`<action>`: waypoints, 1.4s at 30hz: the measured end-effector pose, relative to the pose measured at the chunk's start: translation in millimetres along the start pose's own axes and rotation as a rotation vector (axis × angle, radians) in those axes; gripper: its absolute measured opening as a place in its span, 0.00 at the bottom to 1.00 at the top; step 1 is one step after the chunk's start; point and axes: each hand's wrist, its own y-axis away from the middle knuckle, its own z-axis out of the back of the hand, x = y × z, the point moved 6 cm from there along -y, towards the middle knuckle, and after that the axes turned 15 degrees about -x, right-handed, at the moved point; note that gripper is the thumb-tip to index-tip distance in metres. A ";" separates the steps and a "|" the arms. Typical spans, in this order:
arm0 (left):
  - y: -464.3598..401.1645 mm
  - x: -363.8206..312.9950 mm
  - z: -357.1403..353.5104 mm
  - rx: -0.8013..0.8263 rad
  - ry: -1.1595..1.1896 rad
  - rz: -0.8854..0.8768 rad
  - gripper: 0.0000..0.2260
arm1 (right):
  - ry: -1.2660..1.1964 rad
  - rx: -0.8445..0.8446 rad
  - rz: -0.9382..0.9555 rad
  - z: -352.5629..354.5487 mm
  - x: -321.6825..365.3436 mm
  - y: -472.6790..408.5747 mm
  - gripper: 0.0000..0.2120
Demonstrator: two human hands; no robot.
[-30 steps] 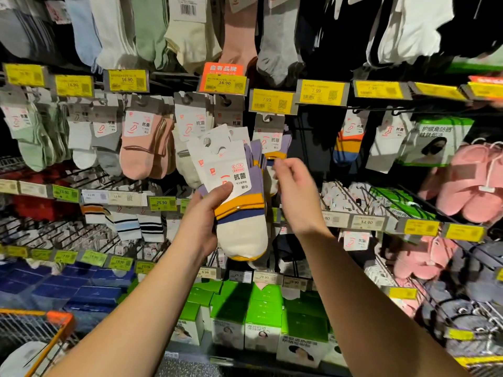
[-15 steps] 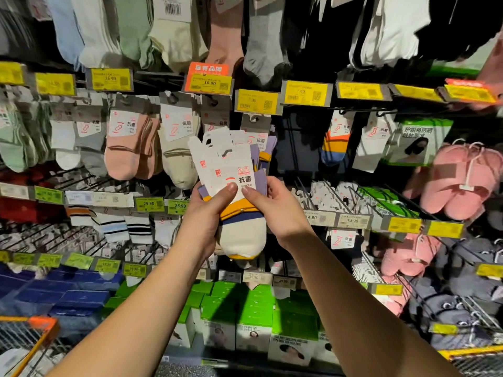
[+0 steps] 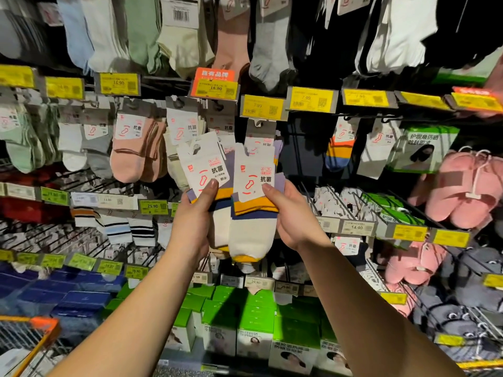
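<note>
2 sock packs [image 3: 246,213] in hands [image 3: 190,227]

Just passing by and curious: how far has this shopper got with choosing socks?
Done: two striped sock packs are off the rack. In hand: the left hand grips the left pack and the right hand grips the right pack, held side by side with labels facing the camera. Left: neither pack is in the orange-rimmed cart yet, so picking one and dropping it in probably remains.

matt knit cloth socks [image 3: 246,235], smooth white card labels [image 3: 254,172], glossy yellow price tags [image 3: 313,99]
</note>
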 end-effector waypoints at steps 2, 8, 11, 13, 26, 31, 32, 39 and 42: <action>-4.2 -4.6 6.4 -0.038 -0.004 -0.027 0.10 | -0.027 -0.025 0.016 3.1 5.7 -6.5 0.17; -16.5 -17.4 24.7 -0.102 -0.024 -0.074 0.09 | 0.073 -0.170 0.059 13.8 22.2 -35.2 0.08; -14.3 -21.7 25.1 -0.084 -0.033 -0.078 0.13 | 0.178 -0.192 0.066 8.6 21.5 -53.0 0.07; -12.1 -22.9 23.6 -0.073 -0.022 -0.070 0.10 | 0.232 -0.207 0.078 4.3 22.2 -65.2 0.07; -0.5 -27.9 13.8 -0.016 -0.010 -0.074 0.08 | 0.467 -0.315 0.190 -13.1 42.4 -96.1 0.17; 1.2 -29.9 15.8 -0.027 -0.010 -0.066 0.06 | 0.501 -0.318 0.193 -7.2 34.0 -100.0 0.17; 1.1 -29.8 16.3 -0.030 -0.014 -0.065 0.07 | 0.502 -0.320 0.196 -6.8 33.7 -99.7 0.17; 0.4 -28.4 19.7 -0.037 -0.009 -0.062 0.08 | 0.486 -0.328 0.170 -6.8 26.8 -101.3 0.24; -0.7 -27.3 21.9 -0.045 -0.012 -0.060 0.08 | 0.471 -0.331 0.178 -5.8 25.2 -104.0 0.24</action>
